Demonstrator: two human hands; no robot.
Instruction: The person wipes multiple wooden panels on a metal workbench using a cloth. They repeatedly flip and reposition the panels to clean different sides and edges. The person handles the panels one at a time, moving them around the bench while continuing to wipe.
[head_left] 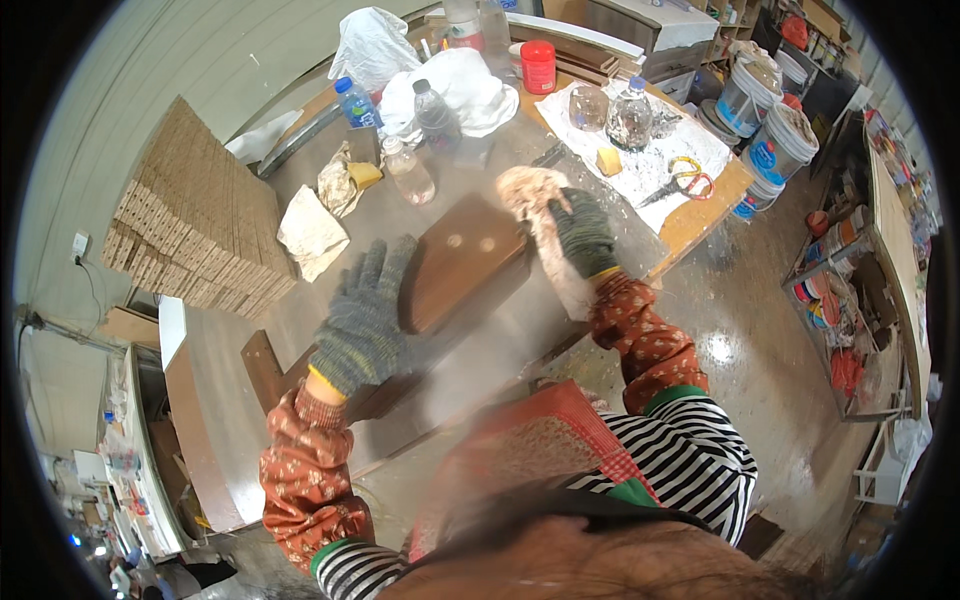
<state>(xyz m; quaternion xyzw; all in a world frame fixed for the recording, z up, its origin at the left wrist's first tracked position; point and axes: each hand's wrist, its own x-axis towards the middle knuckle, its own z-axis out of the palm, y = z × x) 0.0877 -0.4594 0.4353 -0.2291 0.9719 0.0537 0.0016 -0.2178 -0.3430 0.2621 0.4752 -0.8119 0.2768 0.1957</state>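
A brown wooden panel [462, 268] with two pale round spots lies in front of me on the worktable [225, 400]. Both hands wear grey-green knitted gloves. Flat and with its fingers stretched out, my left hand [366, 312] is at the panel's left edge; whether it presses on the wood I cannot tell. My right hand [583, 232], just past the panel's right end, grips a pinkish-beige cloth [538, 198] that hangs down along that end. A narrow brown wooden piece [263, 370] sits left of my left hand.
A tall stack of boards [205, 215] stands at the left. Behind the panel are a small clear bottle [408, 172], a grey-capped bottle [436, 118], white cloths [465, 95] and a red jar [538, 67]. Scissors [688, 180] and a yellow sponge [609, 161] lie on white sheeting at right.
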